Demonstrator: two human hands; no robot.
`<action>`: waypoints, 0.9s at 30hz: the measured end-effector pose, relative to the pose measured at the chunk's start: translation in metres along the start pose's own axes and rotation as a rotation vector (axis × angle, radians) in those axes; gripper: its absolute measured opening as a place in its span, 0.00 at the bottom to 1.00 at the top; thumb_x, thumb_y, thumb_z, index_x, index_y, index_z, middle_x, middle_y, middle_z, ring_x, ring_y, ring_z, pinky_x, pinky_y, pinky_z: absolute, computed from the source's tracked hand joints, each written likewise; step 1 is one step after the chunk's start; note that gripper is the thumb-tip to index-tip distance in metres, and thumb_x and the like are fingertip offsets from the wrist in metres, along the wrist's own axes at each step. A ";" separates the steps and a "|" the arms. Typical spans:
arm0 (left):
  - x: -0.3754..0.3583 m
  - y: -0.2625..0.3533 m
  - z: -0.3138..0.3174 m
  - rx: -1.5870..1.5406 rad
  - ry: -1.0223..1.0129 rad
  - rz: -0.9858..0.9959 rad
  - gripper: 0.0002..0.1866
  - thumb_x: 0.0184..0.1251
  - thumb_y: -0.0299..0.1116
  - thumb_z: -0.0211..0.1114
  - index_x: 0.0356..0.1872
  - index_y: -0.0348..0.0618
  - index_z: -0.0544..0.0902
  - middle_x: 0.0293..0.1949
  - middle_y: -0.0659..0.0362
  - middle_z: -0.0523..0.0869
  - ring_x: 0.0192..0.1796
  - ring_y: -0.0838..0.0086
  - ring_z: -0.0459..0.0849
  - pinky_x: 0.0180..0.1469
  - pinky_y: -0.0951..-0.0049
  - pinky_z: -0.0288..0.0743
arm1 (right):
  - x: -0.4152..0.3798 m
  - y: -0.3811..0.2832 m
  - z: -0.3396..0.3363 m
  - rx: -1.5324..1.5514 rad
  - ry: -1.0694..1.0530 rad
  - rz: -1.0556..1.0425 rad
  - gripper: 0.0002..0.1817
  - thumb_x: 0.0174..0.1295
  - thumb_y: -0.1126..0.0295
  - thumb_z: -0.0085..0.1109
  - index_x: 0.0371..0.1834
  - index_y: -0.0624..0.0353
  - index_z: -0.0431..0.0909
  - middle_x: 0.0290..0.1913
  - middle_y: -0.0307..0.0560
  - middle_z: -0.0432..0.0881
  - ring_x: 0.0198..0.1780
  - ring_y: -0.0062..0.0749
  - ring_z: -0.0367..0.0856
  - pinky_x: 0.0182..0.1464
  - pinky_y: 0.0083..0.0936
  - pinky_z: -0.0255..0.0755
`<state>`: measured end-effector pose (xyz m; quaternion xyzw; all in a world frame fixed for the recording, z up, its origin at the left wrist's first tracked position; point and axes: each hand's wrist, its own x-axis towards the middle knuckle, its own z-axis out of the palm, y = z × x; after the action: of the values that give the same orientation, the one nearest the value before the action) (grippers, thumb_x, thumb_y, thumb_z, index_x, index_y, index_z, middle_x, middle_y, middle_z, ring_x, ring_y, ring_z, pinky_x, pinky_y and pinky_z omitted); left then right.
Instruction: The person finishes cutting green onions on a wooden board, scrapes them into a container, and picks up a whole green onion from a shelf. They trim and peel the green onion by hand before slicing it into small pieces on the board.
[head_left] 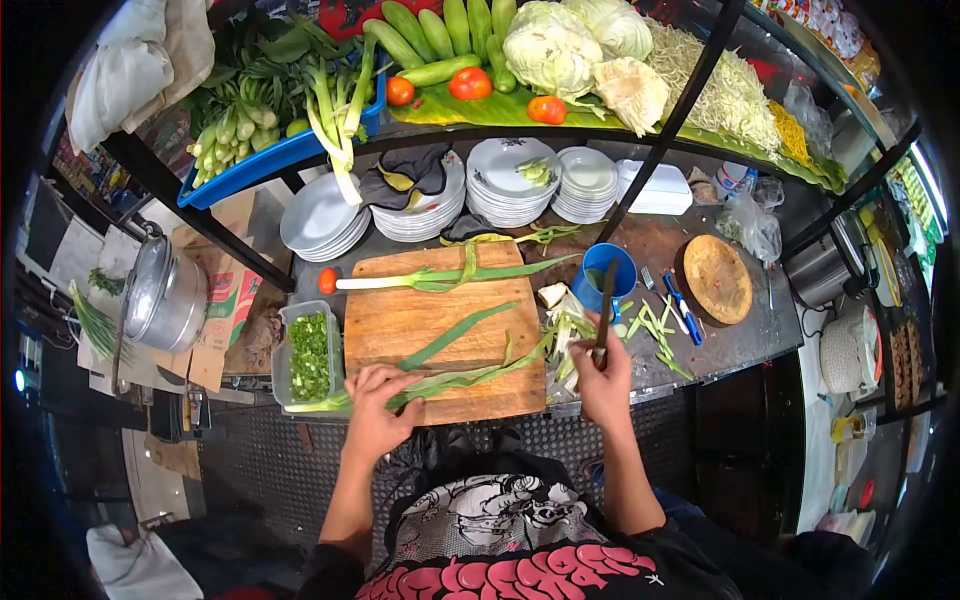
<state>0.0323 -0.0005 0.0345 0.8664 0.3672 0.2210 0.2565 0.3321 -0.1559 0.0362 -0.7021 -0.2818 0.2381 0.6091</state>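
Note:
My left hand is on the near left part of a wooden cutting board, fingers curled over a long leek whose white end sticks out to the left. My right hand grips a knife to the right of the board, its blade pointing away from me across a blue mug. A second leek lies along the board's far edge. Between them is a loose green leaf. Beside the board stands a plastic container with chopped greens.
Cut leek trimmings lie right of the board, near a blue marker and a round wooden block. Plate stacks line the back. Above them, a shelf holds cabbages and cucumbers. A metal pot stands left.

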 end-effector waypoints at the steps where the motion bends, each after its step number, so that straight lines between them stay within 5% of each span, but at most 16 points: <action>1: -0.002 0.000 -0.003 0.026 -0.018 -0.025 0.17 0.51 0.30 0.79 0.46 0.51 0.95 0.51 0.63 0.89 0.62 0.60 0.80 0.71 0.55 0.59 | -0.009 0.005 0.001 -0.016 -0.046 0.001 0.27 0.70 0.81 0.63 0.74 0.55 0.78 0.38 0.35 0.85 0.23 0.09 0.71 0.24 0.17 0.65; 3: 0.001 0.004 -0.001 0.097 -0.007 0.028 0.19 0.48 0.28 0.74 0.46 0.48 0.94 0.54 0.58 0.85 0.63 0.57 0.78 0.70 0.53 0.59 | -0.015 0.008 0.006 -0.129 -0.180 0.002 0.27 0.67 0.80 0.66 0.71 0.55 0.80 0.34 0.33 0.83 0.26 0.10 0.74 0.27 0.19 0.69; 6: 0.012 0.022 0.020 0.088 0.000 0.059 0.20 0.48 0.26 0.68 0.46 0.48 0.94 0.62 0.52 0.82 0.66 0.54 0.75 0.71 0.50 0.60 | -0.007 -0.004 0.021 -0.268 -0.365 -0.036 0.27 0.62 0.78 0.67 0.67 0.56 0.82 0.29 0.42 0.86 0.27 0.25 0.82 0.33 0.28 0.76; 10: 0.018 0.029 0.046 0.085 0.038 0.108 0.22 0.53 0.25 0.65 0.50 0.50 0.94 0.65 0.53 0.81 0.69 0.53 0.73 0.72 0.50 0.59 | 0.015 -0.018 0.032 -0.676 -0.630 -0.206 0.25 0.54 0.70 0.66 0.59 0.55 0.87 0.34 0.60 0.88 0.39 0.60 0.88 0.43 0.47 0.81; 14: 0.019 0.031 0.048 0.030 0.113 0.084 0.20 0.59 0.28 0.67 0.53 0.51 0.93 0.65 0.53 0.82 0.71 0.54 0.73 0.73 0.51 0.58 | 0.039 -0.015 0.031 -0.847 -0.515 -0.218 0.14 0.60 0.69 0.66 0.49 0.55 0.87 0.36 0.56 0.90 0.41 0.58 0.89 0.42 0.47 0.81; 17: 0.019 0.030 0.045 -0.068 0.123 -0.015 0.18 0.63 0.30 0.70 0.54 0.51 0.93 0.63 0.53 0.83 0.70 0.56 0.74 0.73 0.52 0.58 | 0.040 -0.022 0.021 -0.620 -0.019 -0.228 0.14 0.63 0.69 0.64 0.50 0.58 0.85 0.34 0.56 0.90 0.41 0.59 0.90 0.43 0.49 0.82; 20: 0.019 0.029 0.038 -0.027 0.144 -0.074 0.17 0.64 0.32 0.73 0.54 0.50 0.93 0.58 0.55 0.85 0.65 0.59 0.77 0.70 0.52 0.60 | 0.030 -0.035 0.015 -0.364 0.038 -0.171 0.13 0.65 0.73 0.61 0.52 0.60 0.84 0.30 0.52 0.87 0.33 0.52 0.88 0.38 0.45 0.79; 23: 0.014 0.020 0.032 0.136 0.153 -0.033 0.15 0.62 0.29 0.74 0.51 0.46 0.92 0.54 0.58 0.86 0.60 0.60 0.79 0.66 0.54 0.62 | 0.004 -0.045 0.017 -0.342 -0.227 -0.046 0.18 0.64 0.77 0.59 0.58 0.62 0.81 0.32 0.54 0.85 0.29 0.48 0.82 0.37 0.42 0.77; 25: 0.014 0.019 0.030 0.221 0.184 0.010 0.14 0.60 0.23 0.73 0.48 0.43 0.92 0.52 0.59 0.87 0.57 0.58 0.80 0.63 0.55 0.64 | -0.023 -0.029 0.029 -0.244 -0.252 -0.207 0.23 0.66 0.78 0.60 0.66 0.62 0.78 0.33 0.48 0.82 0.30 0.30 0.77 0.35 0.29 0.72; 27: 0.019 0.013 0.045 0.145 0.216 0.035 0.15 0.58 0.21 0.70 0.46 0.44 0.92 0.50 0.59 0.86 0.57 0.58 0.79 0.62 0.55 0.65 | -0.047 -0.024 0.028 -0.295 -0.446 -0.055 0.26 0.66 0.78 0.61 0.69 0.62 0.75 0.33 0.50 0.80 0.33 0.32 0.79 0.38 0.31 0.74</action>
<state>0.0770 -0.0069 0.0113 0.8600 0.3926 0.2905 0.1481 0.2767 -0.1654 0.0557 -0.7055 -0.4596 0.3265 0.4295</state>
